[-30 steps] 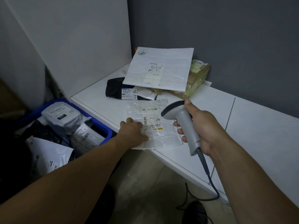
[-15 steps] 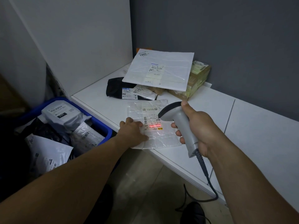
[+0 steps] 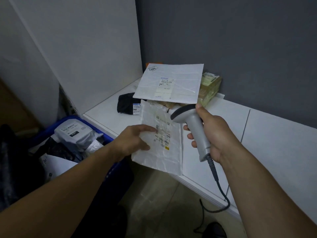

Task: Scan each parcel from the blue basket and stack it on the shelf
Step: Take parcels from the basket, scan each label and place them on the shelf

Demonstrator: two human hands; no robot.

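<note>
My left hand pinches a thin clear plastic parcel by its left edge and holds it lifted and tilted above the front edge of the white shelf. Its label faces up. My right hand grips a grey barcode scanner, head pointing left at the parcel's top. The blue basket stands low at the left, with several bagged parcels inside. A pile sits at the shelf's back corner: a big white mailer on top, a black bag and a tan box.
White side panel rises left of the shelf and a grey wall behind it. The scanner's cable hangs off the shelf edge toward the floor. A dark shoe shows below.
The parcel lay flat on the shelf under my left hand while the scanner's red light hit its label; now my left hand has lifted and tilted it, and the scanner has drawn up and right.
</note>
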